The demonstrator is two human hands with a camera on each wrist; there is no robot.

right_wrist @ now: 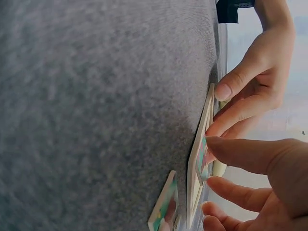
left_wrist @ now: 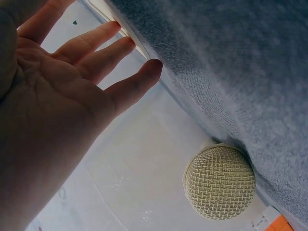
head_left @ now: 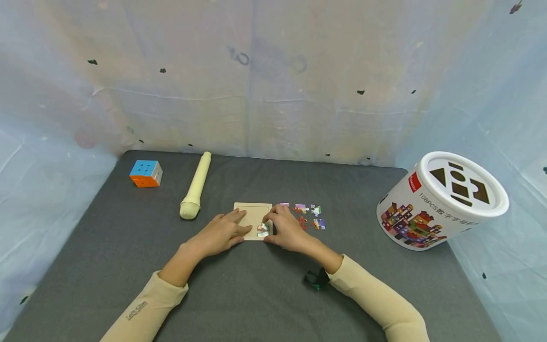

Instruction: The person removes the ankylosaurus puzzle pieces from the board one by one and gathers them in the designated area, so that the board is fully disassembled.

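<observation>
A shallow wooden puzzle tray (head_left: pixel 252 208) lies flat on the table between both hands. One printed jigsaw piece (head_left: pixel 262 231) sits in its near right corner. My right hand (head_left: pixel 289 231) pinches that piece with thumb and index finger; the right wrist view shows them at opposite ends of the piece (right_wrist: pixel 201 161). Across the tray's left side rests my left hand (head_left: pixel 222 232), fingers extended and touching the wood. Several loose jigsaw pieces (head_left: pixel 316 210) lie right of the tray, some partly hidden behind my right hand. Another piece (right_wrist: pixel 166 204) shows beside the tray in the right wrist view.
A pale yellow microphone (head_left: pixel 196 186) lies left of the tray, with a blue, orange and white puzzle cube (head_left: pixel 145 174) beyond it. At the right stands a large white tub (head_left: pixel 440 202) with a shape-hole lid. Some dark green item (head_left: pixel 316 279) is by my right wrist.
</observation>
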